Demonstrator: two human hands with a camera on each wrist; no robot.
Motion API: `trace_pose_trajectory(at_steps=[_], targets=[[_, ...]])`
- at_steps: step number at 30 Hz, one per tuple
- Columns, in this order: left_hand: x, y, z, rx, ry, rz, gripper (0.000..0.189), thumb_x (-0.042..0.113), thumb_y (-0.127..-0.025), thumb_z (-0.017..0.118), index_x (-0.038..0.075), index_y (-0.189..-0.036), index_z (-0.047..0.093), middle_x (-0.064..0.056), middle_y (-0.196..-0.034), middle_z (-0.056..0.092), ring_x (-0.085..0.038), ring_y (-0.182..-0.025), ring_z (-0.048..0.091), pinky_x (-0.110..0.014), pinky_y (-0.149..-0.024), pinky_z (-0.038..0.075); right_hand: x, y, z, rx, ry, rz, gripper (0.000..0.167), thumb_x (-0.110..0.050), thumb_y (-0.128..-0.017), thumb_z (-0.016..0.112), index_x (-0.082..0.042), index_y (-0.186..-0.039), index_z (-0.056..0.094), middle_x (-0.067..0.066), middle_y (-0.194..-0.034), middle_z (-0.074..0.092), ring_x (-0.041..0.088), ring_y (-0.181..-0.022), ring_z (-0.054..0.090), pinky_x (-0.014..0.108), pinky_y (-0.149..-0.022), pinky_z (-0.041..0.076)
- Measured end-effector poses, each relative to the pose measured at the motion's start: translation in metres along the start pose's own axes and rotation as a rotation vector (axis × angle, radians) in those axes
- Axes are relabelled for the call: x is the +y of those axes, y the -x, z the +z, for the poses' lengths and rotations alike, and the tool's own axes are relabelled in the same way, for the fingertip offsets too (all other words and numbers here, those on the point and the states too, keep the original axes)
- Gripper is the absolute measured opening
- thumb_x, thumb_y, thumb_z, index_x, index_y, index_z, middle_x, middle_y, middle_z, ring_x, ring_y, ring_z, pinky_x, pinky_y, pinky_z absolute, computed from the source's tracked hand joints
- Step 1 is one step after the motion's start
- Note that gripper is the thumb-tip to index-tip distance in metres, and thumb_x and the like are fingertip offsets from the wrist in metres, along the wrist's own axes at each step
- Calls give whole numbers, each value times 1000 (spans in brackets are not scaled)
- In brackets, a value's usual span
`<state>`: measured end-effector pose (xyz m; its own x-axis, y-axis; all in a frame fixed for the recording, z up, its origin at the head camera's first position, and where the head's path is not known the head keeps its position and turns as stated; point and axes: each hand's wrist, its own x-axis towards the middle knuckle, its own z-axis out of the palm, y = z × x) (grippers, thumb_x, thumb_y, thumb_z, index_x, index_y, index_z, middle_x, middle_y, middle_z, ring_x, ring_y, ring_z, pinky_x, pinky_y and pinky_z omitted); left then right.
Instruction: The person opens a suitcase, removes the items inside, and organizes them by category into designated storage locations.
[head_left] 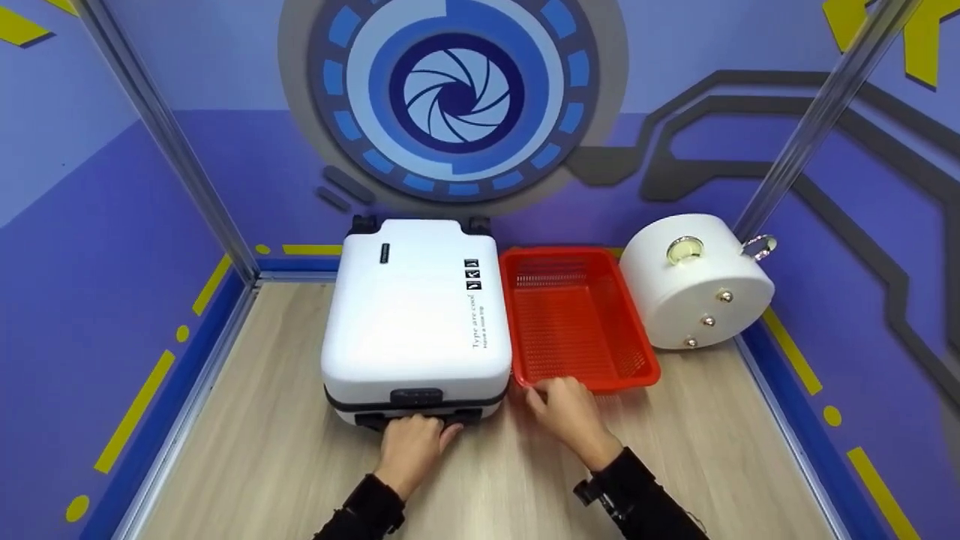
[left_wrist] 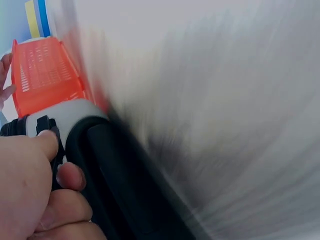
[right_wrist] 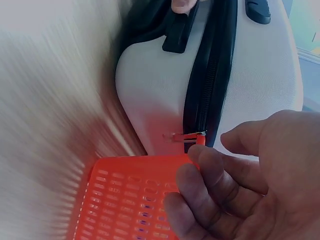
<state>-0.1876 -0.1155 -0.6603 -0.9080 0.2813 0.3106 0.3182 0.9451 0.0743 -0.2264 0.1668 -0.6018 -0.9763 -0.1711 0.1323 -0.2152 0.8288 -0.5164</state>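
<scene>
A white hard-shell suitcase (head_left: pixel 420 300) lies flat, its wheels toward the back wall. My left hand (head_left: pixel 410 450) curls its fingers round the black carry handle (left_wrist: pixel 120 175) at the near end. A black zipper (right_wrist: pixel 209 95) runs along the suitcase's side. By its near right corner, my right hand (head_left: pixel 566 412) has bent fingers and the thumb held apart from them. Its fingertips are right by the zipper pull (right_wrist: pixel 186 137) and the rim of a red plastic basket (head_left: pixel 577 330), overlapping the basket's slotted wall in the right wrist view.
The basket stands against the suitcase's right side. Right of it, a white drum-shaped case (head_left: pixel 694 281) with metal studs lies tilted by the corner. A wood-grain tabletop (head_left: pixel 255 442) spreads beneath, bounded by blue and purple printed walls (head_left: pixel 247 165) with metal posts.
</scene>
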Motion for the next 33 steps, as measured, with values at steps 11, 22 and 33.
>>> trace_pose_trajectory(at_steps=[11,22,33], targets=[[4,7,12,33,22,3,64,57,-106,68,18,-57,54,5,-50,44,-15,-42,47,-33,-41,35,7,2,9,12,10,-28,13,-14,-98,78,-8,-88,85,-8,-62,50,7,-56,45,22,-53,37],[-1,9,13,29,47,-1,66,58,-106,67,20,-55,47,9,-49,37,-12,-41,41,-32,-41,33,7,4,7,-19,0,-38,14,-17,-101,78,-6,-101,87,-5,-69,58,8,-61,49,23,-58,40],[0,15,15,41,81,28,63,54,-106,70,19,-57,50,8,-49,44,-10,-42,43,-28,-42,31,6,2,1,19,12,-66,13,-16,-101,78,-8,-96,87,-6,-67,56,7,-59,46,23,-55,39]])
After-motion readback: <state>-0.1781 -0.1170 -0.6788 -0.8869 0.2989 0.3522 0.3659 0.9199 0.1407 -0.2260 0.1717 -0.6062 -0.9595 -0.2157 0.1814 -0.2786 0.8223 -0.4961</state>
